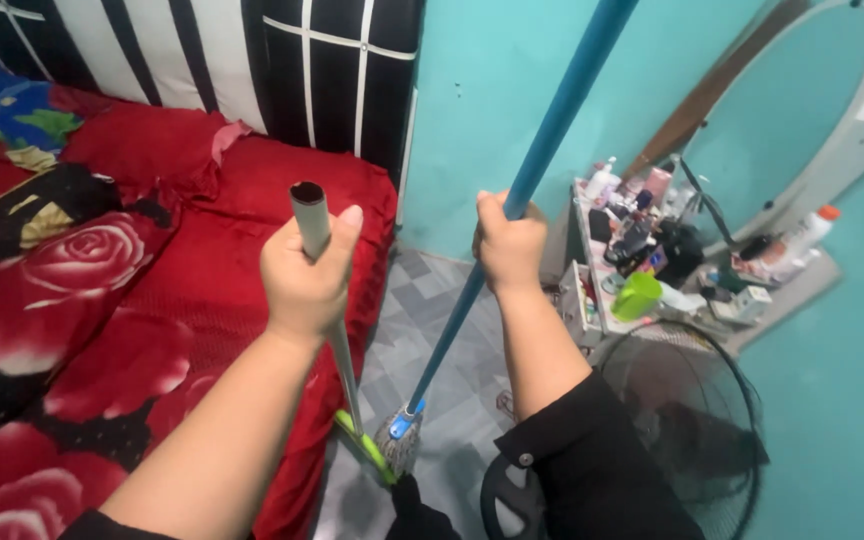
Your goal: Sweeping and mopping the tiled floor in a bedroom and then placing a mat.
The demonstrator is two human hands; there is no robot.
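- The left hand [304,285] is clamped around the top of a grey handle [314,228], thumb pressed up along its side; the handle's hollow, dark end pokes out just above the fist.
- That grey handle runs down to a lime-green dustpan edge [367,447] resting on the floor beside the bed.
- The right hand [508,245] is closed tight around a long blue pole [552,130], which slants from the upper right down to the floor.
- At the pole's lower end a blue collar holds a grey-white stringy mop head [399,440], touching the tiles right next to the green edge.
- A bright green plastic cup [638,296] stands on the white dressing table [584,300]; what it holds cannot be made out.
- Around the cup sit crowded bottles and small jars [632,200], among them a white bottle with an orange cap [804,235]; their contents cannot be told.
- An oval mirror [782,110] in a pale frame leans above the table, reflecting the teal wall.
- The floor [432,330] is grey patterned tile, a narrow strip between bed and table.
- The walls [482,90] are smooth and painted teal.
- The bed [102,330] wears a red cover printed with large roses, soft and rumpled, with a black-and-white striped headboard [252,60] behind.
- A round black wire fan guard [692,420] stands low at the right, just by the dark sleeve of the right arm.
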